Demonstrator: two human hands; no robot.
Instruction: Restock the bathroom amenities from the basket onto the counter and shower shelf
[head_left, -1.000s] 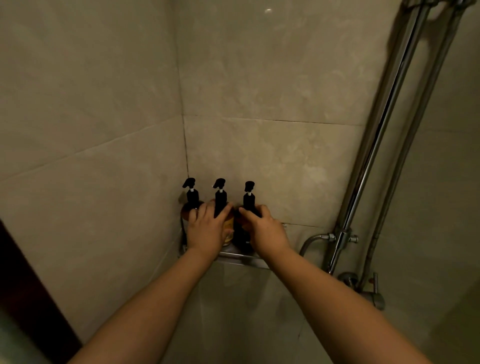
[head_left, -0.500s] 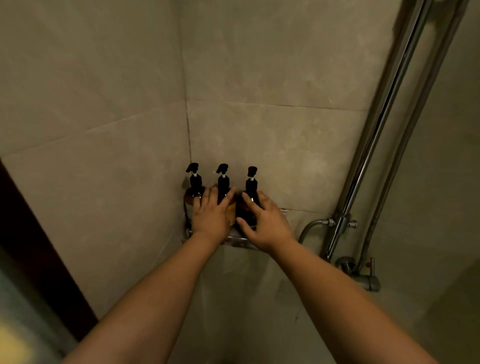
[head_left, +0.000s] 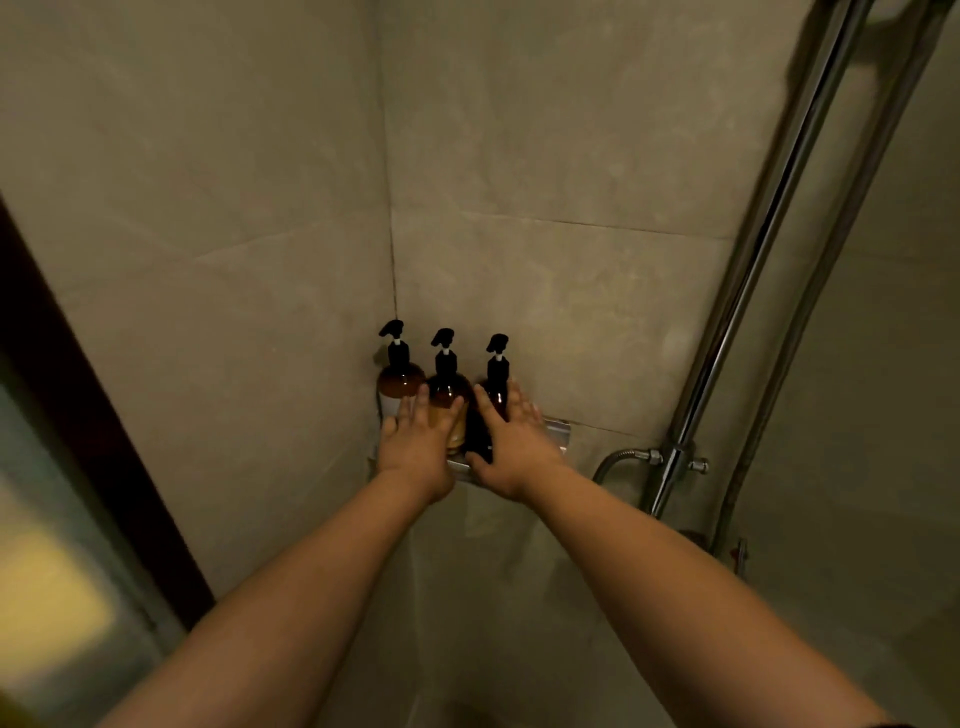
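Three amber pump bottles with black pump heads stand in a row on a metal corner shelf (head_left: 559, 431) in the shower: the left bottle (head_left: 399, 382), the middle bottle (head_left: 445, 391) and the right bottle (head_left: 497, 371). My left hand (head_left: 415, 449) lies in front of the middle bottle with its fingers stretched out and apart. My right hand (head_left: 517, 449) is spread in front of the right bottle, thumb on one side and fingers on the other, not closed around it. The lower halves of the middle and right bottles are hidden by my hands.
Beige tiled walls meet in the corner behind the shelf. Two chrome shower pipes (head_left: 753, 291) run up at the right, with a hose and valve fitting (head_left: 675, 463) just right of the shelf. A dark door frame (head_left: 78, 395) and glass stand at the left.
My fingers have loosened from around the middle and right bottles and now lie extended. Both hands have slid slightly down and back, and my view has pulled away from the shelf.
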